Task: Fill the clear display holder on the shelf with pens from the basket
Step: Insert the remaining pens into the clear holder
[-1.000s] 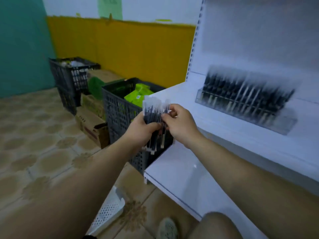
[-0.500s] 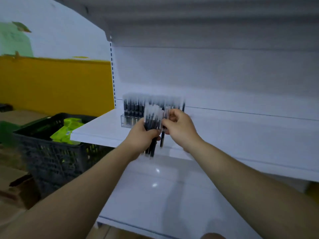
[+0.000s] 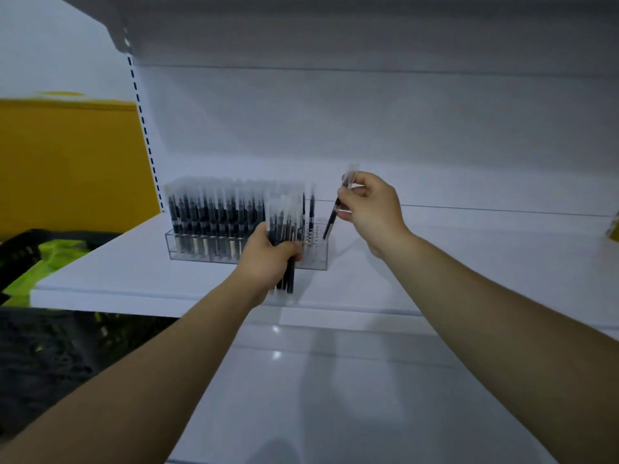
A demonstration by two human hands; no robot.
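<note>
Since 0.5 s ago: the right hand (image 3: 371,212) is no longer against the left hand (image 3: 268,259). It now sits up and to the right, carrying a single pen (image 3: 330,226) drawn off the bundle. The view is also closer to the shelf (image 3: 469,262), and the holder shows more sharply.

Right hand: thumb and fingers (image 3: 348,197) pinch the single pen at mid-barrel. The pen is tilted, clear cap up, dark tip down. The tip hangs just above the right end of the clear display holder (image 3: 316,254) and is not yet seated.

Left hand: fingers are curled around the bundle of pens (image 3: 284,229), held upright in front of the holder. Caps stand above the fist, barrels stick out below. Count not readable because of motion blur.

Holder: stands on the shelf near its left end. Rows of loaded pens (image 3: 217,212) stand upright and fill the left and middle sections. The right end shows open holes in the top plate; one pen stands at the back there.

Basket (image 3: 40,346): dark, on the floor at lower left, below shelf level, well apart from both hands. Green packets (image 3: 50,259) are visible in it.

Lower shelf (image 3: 335,396): white and glossy, beneath the forearms.
</note>
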